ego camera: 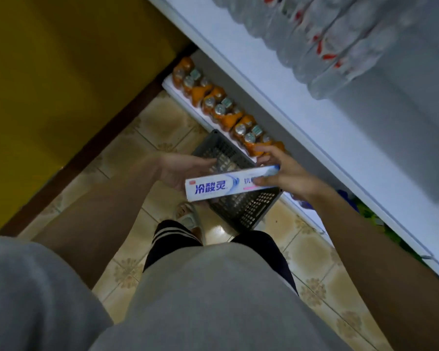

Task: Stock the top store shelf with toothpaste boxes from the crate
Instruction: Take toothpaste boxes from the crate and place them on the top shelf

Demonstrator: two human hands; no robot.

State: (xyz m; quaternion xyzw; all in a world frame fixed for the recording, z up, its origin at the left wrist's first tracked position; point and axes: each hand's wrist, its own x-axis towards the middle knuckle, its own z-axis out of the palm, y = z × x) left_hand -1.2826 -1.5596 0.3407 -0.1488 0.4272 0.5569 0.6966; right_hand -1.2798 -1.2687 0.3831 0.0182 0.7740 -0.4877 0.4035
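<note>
Toothpaste box [228, 183] — white, with blue Chinese lettering on its long face — is held level between both hands, above the dark slatted crate [241, 206] that stands on the tiled floor [162, 127]. The left hand [185, 171] supports the box's left end from beneath and behind, palm turned up, fingers loosely curved under the carton, with the thumb out of sight. The right hand [281, 173] grips the right end, its thumb lying along the front face and its fingers curled over the top edge, so both hands are closed on the one box.

The crate sits just beside the foot of a white store shelf unit [276, 97], touching or nearly touching its lowest ledge; what lies inside it cannot be told through the blur. On that lowest ledge runs a row of orange drink bottles [213, 102], just beyond the right hand. Higher up — on a nearer, broader shelf board — stand packs of clear water bottles [327, 39] with red-marked labels. A yellow wall [48, 72] fills the left side. Below the hands show grey shorts [200, 300] and a sandalled foot [188, 216] close to the crate.
</note>
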